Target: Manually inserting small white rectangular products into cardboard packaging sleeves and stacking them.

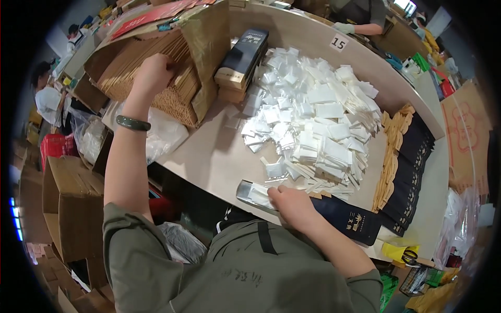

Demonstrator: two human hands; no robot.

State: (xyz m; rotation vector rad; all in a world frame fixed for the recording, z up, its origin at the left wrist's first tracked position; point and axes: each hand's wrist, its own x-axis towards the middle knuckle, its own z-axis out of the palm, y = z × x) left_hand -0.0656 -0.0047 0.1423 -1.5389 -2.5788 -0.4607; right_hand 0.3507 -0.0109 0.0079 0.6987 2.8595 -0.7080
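Observation:
My left hand (155, 74) reaches into an open cardboard box (211, 39) at the back left. Its fingers curl at the top edges of tightly packed brown cardboard pieces (122, 73); what they pinch is hidden. By the table's front edge, my right hand (293, 207) is closed on a clear plastic pouch (250, 193) with white contents. A dark navy pouch (347, 219) with gold print lies beside that hand, partly under the wrist. Beyond it spreads a large heap of small white packets (318, 125).
A stack of dark boxes (242, 57) stands beside the cardboard box. Overlapping dark pouches (409, 172) with brown pieces (389, 156) line the right side. Scissors (409, 256) rest on a yellow item at the right corner. A raised board (308, 28) edges the table's back.

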